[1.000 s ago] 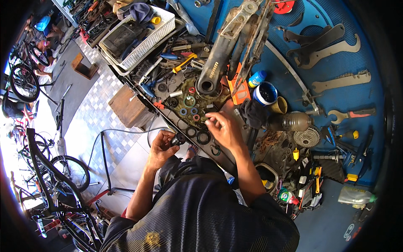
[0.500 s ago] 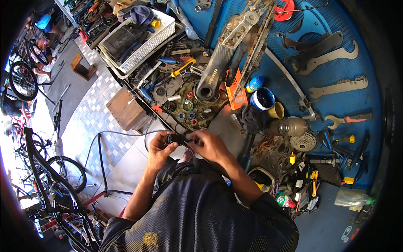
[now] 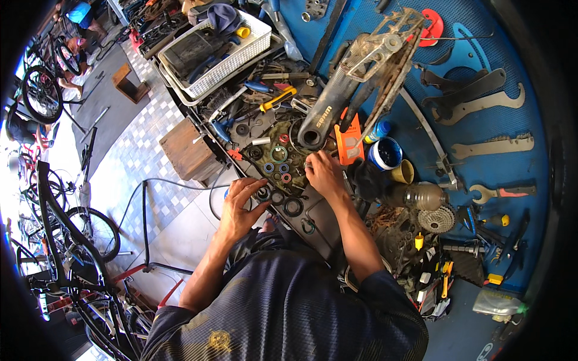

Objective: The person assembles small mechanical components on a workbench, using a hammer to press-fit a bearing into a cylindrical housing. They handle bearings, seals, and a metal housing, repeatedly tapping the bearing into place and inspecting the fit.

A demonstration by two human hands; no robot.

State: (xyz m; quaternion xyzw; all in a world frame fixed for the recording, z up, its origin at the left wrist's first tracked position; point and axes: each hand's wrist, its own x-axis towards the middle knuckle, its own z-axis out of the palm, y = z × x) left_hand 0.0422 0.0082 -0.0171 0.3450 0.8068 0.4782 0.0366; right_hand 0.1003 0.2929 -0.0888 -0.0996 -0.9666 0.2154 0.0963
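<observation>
My left hand (image 3: 239, 207) is at the bench's near edge, thumb and fingers curved round a dark round part (image 3: 262, 193) with a ring-shaped face. Farther right, my right hand (image 3: 325, 175) reaches down beside a greasy cloth, its fingers bent together; whatever they grip is hidden. Between the hands lie a black ring (image 3: 293, 207), a smaller dark ring (image 3: 277, 197) and a green-edged clip-like piece (image 3: 307, 226). Small blue, red and dark rings sit on the cloth with a larger green ring (image 3: 279, 154). A dirty crank arm (image 3: 325, 117) stands just beyond my right hand.
A white basket (image 3: 232, 63) with tools stands at the far left of the bench. Right of the crank are an orange card (image 3: 350, 141), a blue-and-white tub (image 3: 385, 154) and a cassette (image 3: 436, 218). Wrenches hang on the blue board. Bicycles fill the left side.
My hands were together over a black round part and have moved apart. The right hand has gone forward to the cloth. Rings near the bench edge now show.
</observation>
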